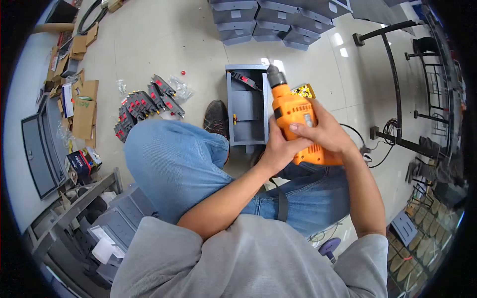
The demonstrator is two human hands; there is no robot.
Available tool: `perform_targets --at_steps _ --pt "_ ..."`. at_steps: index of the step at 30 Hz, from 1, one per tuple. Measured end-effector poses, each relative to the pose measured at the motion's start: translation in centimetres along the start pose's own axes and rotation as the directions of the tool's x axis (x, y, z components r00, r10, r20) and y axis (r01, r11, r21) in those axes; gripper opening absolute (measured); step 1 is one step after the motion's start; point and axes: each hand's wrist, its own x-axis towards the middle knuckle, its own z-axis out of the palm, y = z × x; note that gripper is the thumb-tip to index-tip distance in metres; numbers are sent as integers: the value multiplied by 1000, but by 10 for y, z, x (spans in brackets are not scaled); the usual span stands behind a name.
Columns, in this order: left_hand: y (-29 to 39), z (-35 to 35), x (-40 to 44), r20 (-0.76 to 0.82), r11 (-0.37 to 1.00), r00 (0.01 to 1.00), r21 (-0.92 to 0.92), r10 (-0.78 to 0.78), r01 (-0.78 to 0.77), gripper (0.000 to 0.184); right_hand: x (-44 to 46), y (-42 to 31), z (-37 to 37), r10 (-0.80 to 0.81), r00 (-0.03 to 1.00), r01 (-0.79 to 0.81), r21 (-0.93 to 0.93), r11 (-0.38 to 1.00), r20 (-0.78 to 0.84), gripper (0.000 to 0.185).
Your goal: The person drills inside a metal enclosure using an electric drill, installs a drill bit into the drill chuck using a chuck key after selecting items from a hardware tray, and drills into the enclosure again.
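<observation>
An orange power drill (293,111) with a black chuck is in both of my hands, its tip toward the right side wall of a grey metal box (247,144). My right hand (325,129) wraps over the drill's body from the right. My left hand (279,149) grips the lower left side of the body, some of its fingers hidden behind it. The open box stands on the floor between my feet. A black-and-red part (245,79) lies at its far end, and a small yellow-and-red piece (235,119) sits at its left wall. Whether the bit touches metal I cannot tell.
Several black-and-red parts (144,103) lie in a row on the floor at left, beside a clear plastic bag (181,88). A yellow packet (304,92) is right of the drill. Grey boxes (271,20) are stacked ahead. A black cable (354,130) runs right toward a metal frame (392,64).
</observation>
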Motion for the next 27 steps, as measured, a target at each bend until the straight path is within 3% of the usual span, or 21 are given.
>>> perform_targets --at_steps 1,4,7,8,11,12,13,15,18,19,23,24,25,26,27 --pt "-1 3 0 10 989 996 121 90 -90 69 -2 3 -1 -25 999 26 27 999 -30 95" --pt "3 9 5 217 976 959 78 181 -202 89 -5 9 -11 -57 993 70 125 990 -104 92" --pt "3 12 9 247 957 961 225 128 -185 93 -17 3 -22 3 991 22 192 981 -130 88" --pt "5 12 9 215 941 971 295 105 -167 77 -17 10 -24 -13 973 42 124 991 -231 81" --pt "-13 1 22 113 982 975 11 -190 190 57 -22 19 -42 -54 930 48 -25 999 -363 82" --pt "-12 7 19 53 982 981 10 -188 188 47 -24 24 -49 -116 890 68 -122 990 -441 83" --pt "-17 7 19 79 970 982 187 -173 156 47 -26 30 -58 -121 872 63 -138 988 -473 83" --pt "-33 0 17 131 858 977 508 -167 79 47 -29 43 -80 -123 839 38 -168 985 -531 82" --pt "-54 -16 9 118 660 942 741 -314 127 56 -51 37 -105 -14 839 28 18 999 -544 72" --pt "-55 -21 8 112 567 928 815 -356 119 59 -48 57 -116 9 827 -54 -64 996 -562 68" --pt "-41 -29 3 122 279 907 960 -403 -5 56 -35 146 -116 153 768 -187 10 982 -621 67" --pt "-50 -40 2 145 268 908 963 -394 -38 55 -31 172 -111 194 753 -240 12 971 -629 67" --pt "-50 -43 3 130 226 893 974 -430 -32 55 -24 205 -102 230 752 -253 52 966 -618 68" --pt "-50 -45 3 111 184 877 983 -467 -26 56 -21 219 -85 300 763 -218 210 953 -572 67" --pt "-51 -48 2 89 139 859 990 -505 -20 57 -16 239 -70 381 708 -306 228 924 -594 66"
